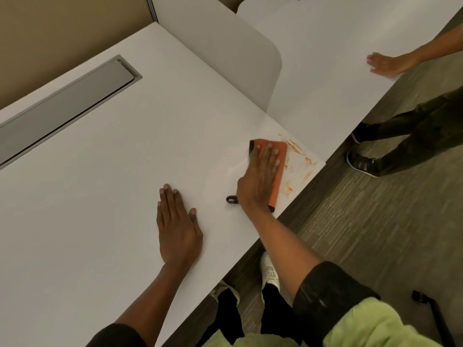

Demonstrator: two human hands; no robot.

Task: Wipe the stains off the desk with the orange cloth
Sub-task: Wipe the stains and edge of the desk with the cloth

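Stains (298, 156) remain smeared beyond the orange cloth (275, 169) near the desk (100, 171) corner; right hand (260, 176) fingers flat atop the cloth, left hand (176, 226) splayed empty; wiping looks barely begun.

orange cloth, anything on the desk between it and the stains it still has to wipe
Nothing visible does. The orange cloth lies flat under the right hand, and the stains start right at its far edge, running toward the desk corner. That stretch is bare.

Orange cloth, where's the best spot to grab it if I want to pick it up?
Probably the near end of the orange cloth, coming from the desk edge side. It lies flat under the right hand, but that end sticks out past the palm by the edge, so fingers could pinch it.
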